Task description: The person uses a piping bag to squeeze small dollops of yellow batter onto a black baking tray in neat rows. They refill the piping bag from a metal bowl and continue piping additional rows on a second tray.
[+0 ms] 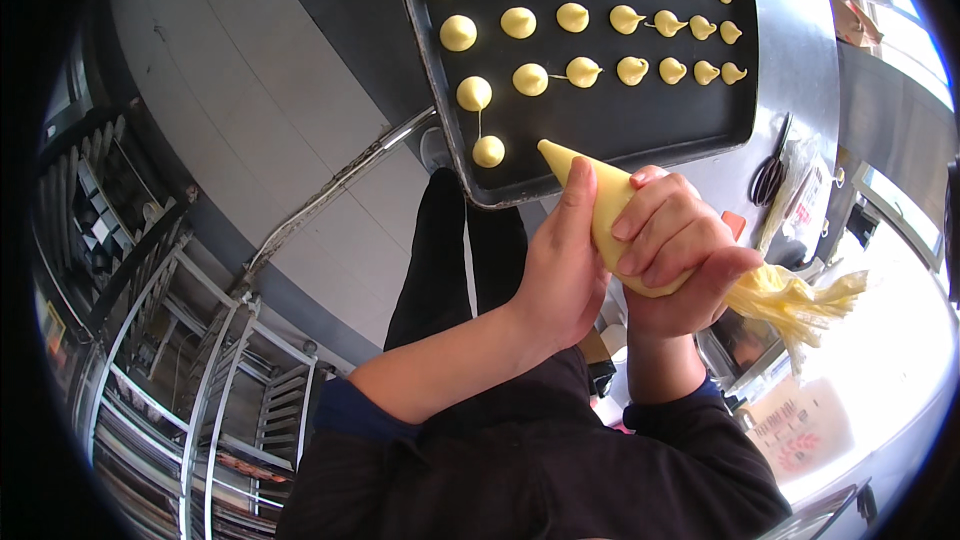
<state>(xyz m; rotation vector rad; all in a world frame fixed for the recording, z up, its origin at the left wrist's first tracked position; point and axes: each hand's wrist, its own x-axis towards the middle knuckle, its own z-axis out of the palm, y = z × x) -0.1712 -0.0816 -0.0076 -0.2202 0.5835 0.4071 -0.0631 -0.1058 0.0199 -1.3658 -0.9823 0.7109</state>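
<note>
A piping bag [609,202] full of pale yellow batter slants across the near part of a dark baking tray [640,124], its tip over the tray and pointing up to the left. My right hand [683,245] wraps round the thick part, and the bag's twisted, crumpled tail [800,302] sticks out behind it. Lower down, my left hand [570,245] cups the bag with the thumb laid along its side; its other fingers are mostly hidden. Rows of piped yellow mounds cover the far part of the tray. A single mound [488,151] sits in the nearest row, at the left.
Black-handled scissors [768,176] and a clear plastic bag [797,190] lie on the metal table [792,60] right of the tray. At the lower left stands a metal rack [200,395] holding trays. A metal bar [340,180] runs from the table's left side.
</note>
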